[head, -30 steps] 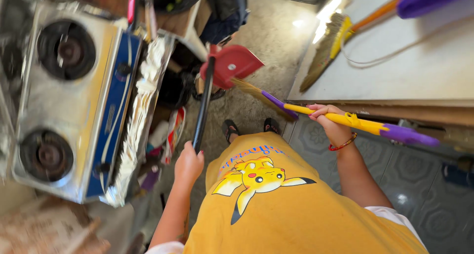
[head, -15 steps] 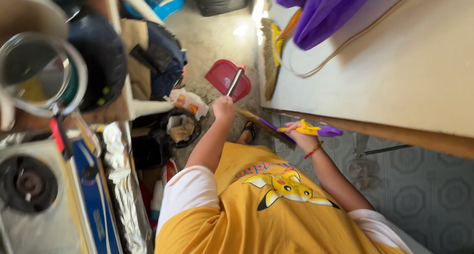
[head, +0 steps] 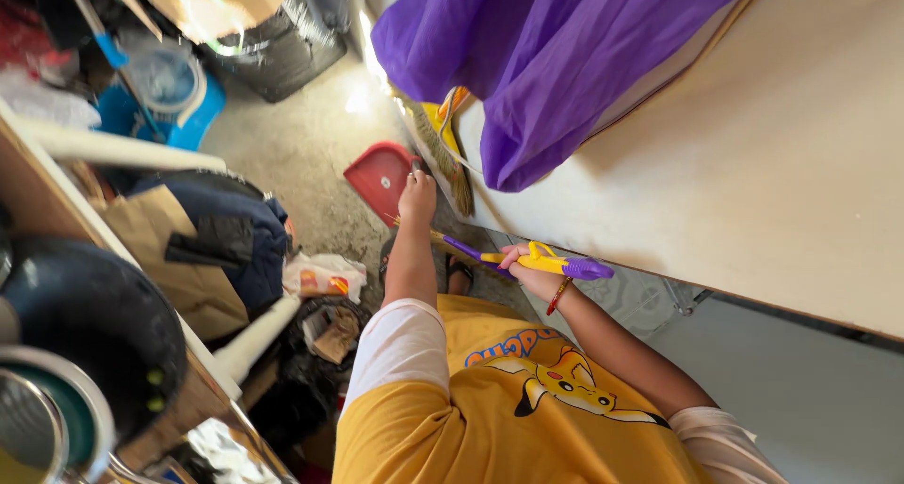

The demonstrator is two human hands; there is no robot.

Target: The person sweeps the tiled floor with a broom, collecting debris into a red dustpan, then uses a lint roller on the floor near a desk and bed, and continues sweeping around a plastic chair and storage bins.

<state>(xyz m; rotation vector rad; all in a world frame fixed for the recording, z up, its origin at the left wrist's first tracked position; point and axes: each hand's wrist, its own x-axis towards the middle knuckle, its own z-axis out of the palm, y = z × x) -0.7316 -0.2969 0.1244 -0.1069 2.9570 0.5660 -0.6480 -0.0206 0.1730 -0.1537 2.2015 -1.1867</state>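
Note:
My left hand [head: 417, 194] reaches forward and grips the handle of a red dustpan [head: 377, 176], which rests on the concrete floor. My right hand [head: 527, 261], with a red bracelet at the wrist, is closed around the yellow and purple handle of a broom [head: 551, 261]. The broom's straw bristles [head: 441, 143] lie just right of the dustpan, against the base of a pale wall [head: 753, 183]. My yellow shirt fills the lower middle of the view.
A purple cloth [head: 565, 60] hangs over the pale wall. At the far end stand a blue bucket [head: 171, 90] and a black bin [head: 282, 37]. A dark bag [head: 237, 230], crumpled wrappers [head: 320, 279] and shelves with a black pan [head: 89, 329] crowd the left.
The view has swung away from the stove toward the floor. My left arm has stretched out with the dustpan lowered to the floor, and the broom bristles now sit beside it.

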